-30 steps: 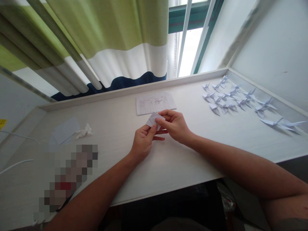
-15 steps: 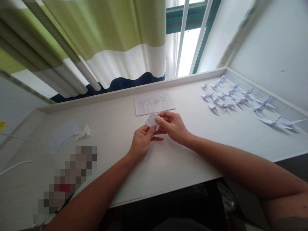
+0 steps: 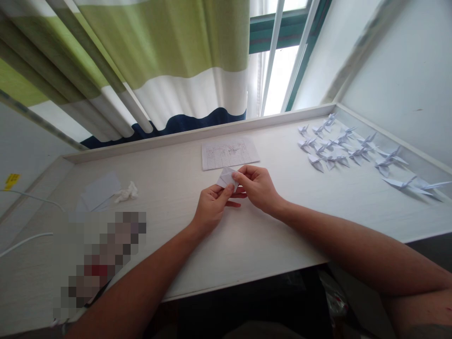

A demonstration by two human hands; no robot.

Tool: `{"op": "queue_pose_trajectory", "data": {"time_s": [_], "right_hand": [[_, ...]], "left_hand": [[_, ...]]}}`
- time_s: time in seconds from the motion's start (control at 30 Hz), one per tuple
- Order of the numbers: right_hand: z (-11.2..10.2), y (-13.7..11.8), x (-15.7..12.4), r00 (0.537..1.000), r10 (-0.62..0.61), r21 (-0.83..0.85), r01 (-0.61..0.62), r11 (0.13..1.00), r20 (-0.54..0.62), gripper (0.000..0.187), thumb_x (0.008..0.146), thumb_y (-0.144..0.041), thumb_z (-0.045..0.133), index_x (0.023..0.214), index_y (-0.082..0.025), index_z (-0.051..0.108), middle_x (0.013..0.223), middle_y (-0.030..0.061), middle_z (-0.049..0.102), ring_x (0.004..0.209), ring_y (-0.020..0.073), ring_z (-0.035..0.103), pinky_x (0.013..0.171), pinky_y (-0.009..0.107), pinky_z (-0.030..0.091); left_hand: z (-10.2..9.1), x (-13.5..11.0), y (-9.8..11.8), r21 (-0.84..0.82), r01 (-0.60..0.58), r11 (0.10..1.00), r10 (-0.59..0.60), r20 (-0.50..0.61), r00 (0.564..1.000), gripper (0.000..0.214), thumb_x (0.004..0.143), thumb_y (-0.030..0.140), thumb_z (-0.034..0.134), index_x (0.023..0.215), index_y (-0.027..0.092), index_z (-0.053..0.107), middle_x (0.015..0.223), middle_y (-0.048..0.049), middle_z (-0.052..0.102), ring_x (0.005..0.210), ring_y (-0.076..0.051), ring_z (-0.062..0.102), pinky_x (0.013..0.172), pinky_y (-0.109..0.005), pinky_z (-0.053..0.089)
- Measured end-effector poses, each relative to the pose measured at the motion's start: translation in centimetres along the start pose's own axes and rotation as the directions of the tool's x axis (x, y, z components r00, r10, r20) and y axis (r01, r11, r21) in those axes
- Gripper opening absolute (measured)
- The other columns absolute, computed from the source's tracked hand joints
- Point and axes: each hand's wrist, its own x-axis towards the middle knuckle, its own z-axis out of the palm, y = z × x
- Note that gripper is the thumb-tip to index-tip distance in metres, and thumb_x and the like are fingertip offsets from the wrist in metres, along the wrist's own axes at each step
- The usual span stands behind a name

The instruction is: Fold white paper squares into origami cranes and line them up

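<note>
A small folded piece of white paper [image 3: 225, 177] is held between both hands above the middle of the desk. My left hand [image 3: 212, 205] pinches its lower edge, thumb on top. My right hand [image 3: 257, 186] grips the right side, with the thumb pressed on the paper's face. Parts of the fingers behind the paper are hidden. Just beyond the hands lies a printed sheet with a table on it [image 3: 231, 154]. Several folded white paper cranes [image 3: 332, 146] stand in a group at the right.
Loose white paper sheets [image 3: 102, 190] and a crumpled tissue [image 3: 127, 192] lie at the left. A blurred-out object [image 3: 109, 259] sits near my left forearm, with white cables [image 3: 28, 240] beside it. A raised rim [image 3: 197, 132] borders the desk below the curtain [image 3: 169, 47].
The whole view has shifted slightly, so things appear a little further right. Both hands keep their hold on the folded paper, with hardly any change in the fingers.
</note>
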Motion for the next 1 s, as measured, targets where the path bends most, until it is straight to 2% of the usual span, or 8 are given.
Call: {"op": "queue_pose_trajectory", "data": {"time_s": [0.13,0.33,0.5,0.63,0.8,1.0], "right_hand": [[-0.2,0.3,0.1,0.999,-0.036,-0.058,0.036,0.998,-0.001,0.031,0.081,-0.041,0.079,0.068,-0.020,0.060,0.063,-0.0009,0.066,0.059,0.0136,0.064,0.050,0.025,0.055],[-0.9,0.7,0.6,0.980,-0.185,-0.121,0.193,0.974,0.070,0.024,0.085,-0.037,0.079,0.100,-0.023,0.066,0.090,0.0020,0.076,0.076,0.0163,0.073,0.062,0.027,0.060],[-1.3,0.9,0.9,0.946,-0.303,-0.215,0.321,0.922,0.112,0.017,0.090,-0.034,0.074,0.103,-0.023,0.073,0.098,0.0042,0.078,0.084,0.0185,0.076,0.078,0.036,0.065],[-1.5,0.8,1.0,0.904,-0.394,-0.293,0.426,0.856,0.163,0.012,0.092,-0.029,0.070,0.100,-0.022,0.075,0.096,0.0042,0.078,0.088,0.0192,0.076,0.088,0.040,0.064],[-1.5,0.6,1.0,0.926,-0.343,-0.338,0.378,0.862,0.160,0.008,0.091,-0.029,0.070,0.091,-0.022,0.072,0.091,0.0032,0.078,0.087,0.0192,0.073,0.090,0.042,0.061],[-1.3,0.5,1.1,0.952,-0.276,-0.337,0.304,0.891,0.131,0.010,0.091,-0.032,0.069,0.089,-0.022,0.070,0.089,0.0031,0.077,0.083,0.0189,0.070,0.085,0.040,0.060]], "left_hand": [[-0.1,0.1,0.1,-0.013,0.024,1.000,-0.024,0.017,1.000,0.047,0.081,0.053,0.088,0.102,0.011,0.080,0.099,-0.0154,0.084,0.096,-0.032,0.082,0.067,-0.034,0.065],[-0.4,0.2,0.2,-0.035,0.040,0.999,-0.040,-0.003,0.999,0.042,0.082,0.048,0.087,0.101,0.011,0.080,0.093,-0.0150,0.084,0.094,-0.031,0.081,0.065,-0.032,0.063],[-0.7,0.1,0.3,-0.034,0.061,0.998,-0.062,-0.016,0.998,0.036,0.084,0.043,0.084,0.100,0.011,0.080,0.091,-0.0149,0.083,0.092,-0.029,0.081,0.066,-0.032,0.061],[-0.8,0.0,0.4,-0.042,0.057,0.997,-0.057,0.003,0.998,0.035,0.085,0.044,0.083,0.098,0.012,0.080,0.091,-0.0147,0.083,0.091,-0.029,0.080,0.066,-0.032,0.061],[-0.8,0.0,0.3,-0.021,0.062,0.998,-0.062,0.015,0.998,0.037,0.085,0.046,0.083,0.098,0.012,0.079,0.091,-0.0147,0.083,0.091,-0.029,0.080,0.065,-0.032,0.061],[-0.7,0.0,0.3,0.009,0.072,0.997,-0.072,0.008,0.997,0.043,0.084,0.051,0.085,0.094,0.010,0.078,0.093,-0.0170,0.083,0.092,-0.031,0.081,0.065,-0.034,0.061]]}}
